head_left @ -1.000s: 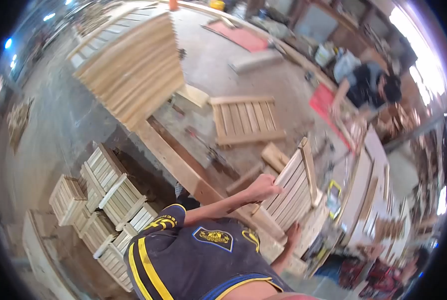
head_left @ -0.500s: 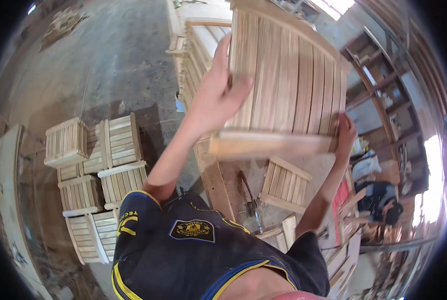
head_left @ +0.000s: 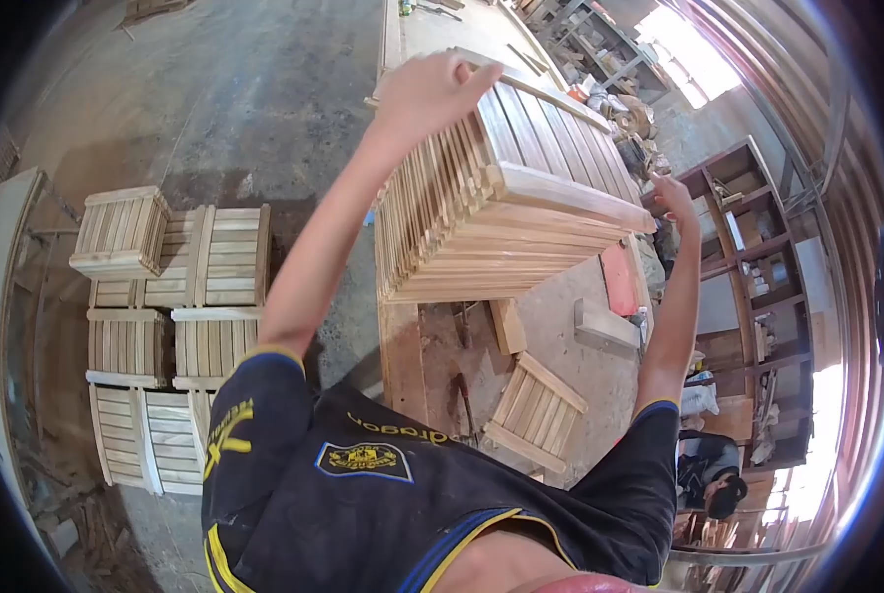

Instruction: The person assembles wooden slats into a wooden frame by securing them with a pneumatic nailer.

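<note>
A tall stack of slatted wooden panels point(head_left: 481, 237) stands in front of me, with its top panel lying face up over the others. My left hand point(head_left: 432, 94) hovers at the top panel's left side, its thumb stretched out and some fingers smeared or hidden; it looks open and holds nothing. Off the panel's right corner, my right hand point(head_left: 674, 201) is raised with fingers apart, gripping nothing. Below the stack, a smaller slatted panel point(head_left: 536, 410) lies on the bench surface.
Several slatted wooden pieces point(head_left: 205, 257) are piled on the floor at left. A wood block point(head_left: 605, 328) and a red-pink item point(head_left: 619, 280) lie right of the stack. Shelves point(head_left: 758, 257) line the right wall, and another person point(head_left: 709, 474) is at lower right.
The slatted panel I held up in both hands now rests on top of the stack. Both hands have come off it, and the view has shifted.
</note>
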Demonstrator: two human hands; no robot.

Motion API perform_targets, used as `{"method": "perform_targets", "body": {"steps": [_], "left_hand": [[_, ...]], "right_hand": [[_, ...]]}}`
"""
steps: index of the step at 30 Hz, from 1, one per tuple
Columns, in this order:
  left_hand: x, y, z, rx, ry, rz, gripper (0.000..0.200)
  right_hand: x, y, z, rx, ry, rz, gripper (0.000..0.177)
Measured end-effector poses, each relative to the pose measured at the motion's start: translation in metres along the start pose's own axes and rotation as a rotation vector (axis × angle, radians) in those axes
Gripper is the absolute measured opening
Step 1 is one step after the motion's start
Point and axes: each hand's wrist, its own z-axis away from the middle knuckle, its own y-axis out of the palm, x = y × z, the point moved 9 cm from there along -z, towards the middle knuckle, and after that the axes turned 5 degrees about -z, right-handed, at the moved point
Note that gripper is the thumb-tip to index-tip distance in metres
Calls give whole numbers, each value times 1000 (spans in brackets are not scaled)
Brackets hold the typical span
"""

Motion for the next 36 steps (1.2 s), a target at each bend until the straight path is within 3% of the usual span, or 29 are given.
{"method": "perform_targets", "body": {"steps": [2,4,6,7,9,15,21,24,27,29,31,32,33,35,36], "left_hand": [[1,9,46,-34,-20,180,61],[-22,28,86,-318,365,153,58],[-33,58,106,-294,370,213,56],[-37,72,112,-279,385,265,55],[-26,86,105,-392,397,254,48],[-17,89,94,-499,428,303,39],[-11,86,97,-588,390,345,42],[-7,86,100,-589,402,393,51],[0,81,92,-544,446,358,47],[21,63,73,-557,391,597,48],[34,58,43,-596,213,679,52],[38,63,25,-609,150,705,54],[46,85,-8,-718,134,544,52],[46,93,-18,-822,106,365,51],[50,106,-25,-713,93,404,55]], "right_hand": [[-44,12,-25,-23,-75,-76,53],[-69,34,-31,-28,-142,-129,51],[-88,37,-13,-292,-163,-785,39],[-92,41,-14,-290,-155,-771,39],[-106,37,-25,-446,-139,-1135,35],[-102,38,-48,-449,-142,-1025,37],[-83,46,-33,-286,-279,-1170,48],[-106,46,-49,-338,-246,-988,53],[-99,52,-43,-335,-161,-1056,59],[-91,52,-36,-269,-163,-1126,65],[-86,62,-23,-138,-117,-1333,69],[-97,68,-30,-96,-87,-1298,71],[-109,74,-42,-83,-83,-1293,71],[-140,77,-62,-253,-79,-1351,73],[-146,78,-69,-229,-136,-1348,71]]}}
